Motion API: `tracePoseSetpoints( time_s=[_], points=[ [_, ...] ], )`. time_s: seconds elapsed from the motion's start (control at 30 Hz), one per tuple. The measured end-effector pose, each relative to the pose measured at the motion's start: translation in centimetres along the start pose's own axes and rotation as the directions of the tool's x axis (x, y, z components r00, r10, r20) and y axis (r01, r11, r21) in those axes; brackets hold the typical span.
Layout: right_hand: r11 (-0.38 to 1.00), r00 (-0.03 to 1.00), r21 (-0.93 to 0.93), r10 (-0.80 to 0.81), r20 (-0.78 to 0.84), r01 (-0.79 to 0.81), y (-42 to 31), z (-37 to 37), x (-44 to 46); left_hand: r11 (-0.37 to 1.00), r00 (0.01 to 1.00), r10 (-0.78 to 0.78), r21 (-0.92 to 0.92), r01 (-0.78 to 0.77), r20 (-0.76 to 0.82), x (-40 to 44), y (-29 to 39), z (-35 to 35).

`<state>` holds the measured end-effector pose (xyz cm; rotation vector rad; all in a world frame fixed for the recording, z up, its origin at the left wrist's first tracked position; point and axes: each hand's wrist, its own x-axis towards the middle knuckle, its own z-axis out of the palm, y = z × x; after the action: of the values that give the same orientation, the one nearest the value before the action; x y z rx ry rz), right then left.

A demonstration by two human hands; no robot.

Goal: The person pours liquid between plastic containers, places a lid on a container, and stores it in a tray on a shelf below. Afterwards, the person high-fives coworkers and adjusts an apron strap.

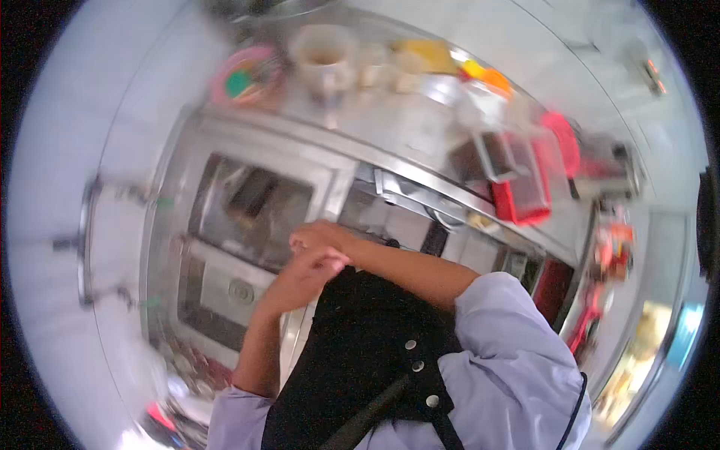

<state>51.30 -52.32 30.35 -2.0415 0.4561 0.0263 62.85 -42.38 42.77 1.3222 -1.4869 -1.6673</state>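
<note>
Both of my hands are together in front of the black apron point(367, 337), near the oven door. My left hand point(296, 281) reaches up from the lower left and lies against my right hand and wrist, its fingers loosely bent and apart, with no object seen in it. From the right comes my right hand point(324, 237), partly covered by the left; its fingers are blurred and mostly hidden, and no object shows there. Behind the hands is the glass-fronted oven point(251, 199).
The steel counter point(360, 120) bears a pink basin point(219, 79), a large pale container point(326, 56), several small tubs and a red crate point(517, 199). Below it is an open shelf with metal items. A wall pipe point(87, 244) is at left.
</note>
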Motion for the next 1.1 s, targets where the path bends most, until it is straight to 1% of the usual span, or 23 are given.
tracePoseSetpoints(
  time_s=[0.03,0.07,0.1,0.13,0.17,0.2,0.23,0.3,0.33,0.4,0.43,0.5,0.53,0.57,0.6,0.63,0.7,0.73,0.77,0.8,0.83,0.9,1.1],
  points=[
    [0.999,0.997,0.006,0.049,-0.067,-0.048,0.0,-1.4,-4.3,0.999,0.998,0.048,0.006,-0.048,-0.039,2.3,0.9,-0.3],
    [0.999,0.963,0.014,0.034,-0.269,-0.032,-0.1,-2.9,-9.0,0.997,0.997,0.073,0.023,-0.073,0.026,5.2,2.0,-0.2],
    [1.000,0.892,0.009,0.008,-0.452,-0.005,0.1,-4.1,-13.4,0.993,0.998,0.059,0.098,-0.059,0.005,8.1,3.3,-0.1],
    [0.997,0.827,0.059,0.078,-0.557,-0.055,0.7,-5.1,-17.5,0.984,0.999,0.045,0.171,-0.040,-0.029,10.7,4.6,0.4],
    [0.990,0.751,0.112,0.141,-0.645,-0.090,1.4,-6.0,-21.4,0.977,0.995,0.098,0.195,-0.091,-0.030,13.2,6.5,1.5],
    [0.961,0.587,0.222,0.276,-0.761,-0.164,1.9,-5.8,-24.9,0.975,0.990,0.141,0.173,-0.140,0.009,16.1,7.0,2.8],
    [0.917,0.395,0.344,0.398,-0.828,-0.202,2.6,-5.9,-28.1,0.971,0.983,0.178,0.153,-0.183,0.045,19.6,7.2,4.1],
    [0.829,0.151,0.522,0.553,-0.819,-0.201,7.8,-5.6,-33.4,0.944,0.977,0.211,0.254,-0.211,0.026,26.0,8.4,6.9],
    [0.831,0.139,0.523,0.550,-0.823,-0.190,8.0,-6.7,-34.5,0.927,0.969,0.244,0.299,-0.225,-0.026,29.3,8.4,8.1],
    [0.859,-0.081,0.468,0.462,-0.883,-0.209,7.9,-9.1,-35.8,0.907,0.947,0.304,0.334,-0.255,-0.102,35.2,8.4,10.3],
    [0.859,-0.094,0.476,0.466,-0.880,-0.191,8.7,-9.9,-35.6,0.904,0.937,0.329,0.327,-0.276,-0.118,37.8,8.5,11.0],
    [0.863,-0.106,0.505,0.505,-0.857,0.024,10.3,-11.5,-34.4,0.867,0.939,0.342,0.397,-0.301,-0.036,43.0,6.9,11.4],
    [0.837,-0.074,0.547,0.547,-0.834,0.013,11.2,-12.3,-34.2,0.837,0.937,0.347,0.441,-0.323,0.027,44.3,7.3,12.1],
    [0.829,-0.094,0.559,0.559,-0.824,0.028,11.9,-12.8,-34.2,0.831,0.940,0.338,0.452,-0.324,0.052,45.3,7.5,12.7],
    [0.669,-0.026,0.666,0.712,-0.702,0.329,11.9,-13.8,-34.1,0.820,0.970,0.225,0.520,-0.240,0.093,45.8,8.8,13.4],
    [0.429,0.090,0.688,0.809,-0.581,0.585,11.7,-14.9,-33.9,0.792,0.986,0.116,0.588,-0.167,0.124,46.6,9.5,14.0],
    [0.394,0.067,0.708,0.847,-0.527,0.587,11.7,-15.9,-34.0,0.785,0.987,0.064,0.603,-0.141,0.148,47.7,10.4,14.6],
    [0.360,0.083,0.721,0.863,-0.499,0.592,12.3,-16.1,-34.0,0.784,0.989,0.013,0.612,-0.101,0.146,48.1,10.7,14.9],
    [0.323,0.099,0.733,0.878,-0.468,0.599,12.9,-16.1,-34.0,0.776,0.984,0.010,0.619,-0.118,0.176,48.4,10.9,15.2],
    [0.393,0.044,0.744,0.870,-0.492,0.540,12.9,-16.3,-33.9,0.789,0.979,0.076,0.589,-0.174,0.188,48.3,11.2,15.5],
    [0.392,0.017,0.733,0.876,-0.482,0.556,12.9,-16.4,-33.8,0.799,0.970,0.142,0.556,-0.230,0.198,48.4,11.3,15.7],
    [0.364,0.026,0.757,0.893,-0.448,0.543,12.8,-16.7,-33.4,0.779,0.961,0.130,0.575,-0.251,0.243,48.9,10.9,15.6],
    [0.386,-0.076,0.662,0.892,-0.446,0.642,9.8,-16.4,-32.3,0.786,0.935,0.078,0.556,-0.272,0.347,48.0,13.9,15.5]
  ],
)
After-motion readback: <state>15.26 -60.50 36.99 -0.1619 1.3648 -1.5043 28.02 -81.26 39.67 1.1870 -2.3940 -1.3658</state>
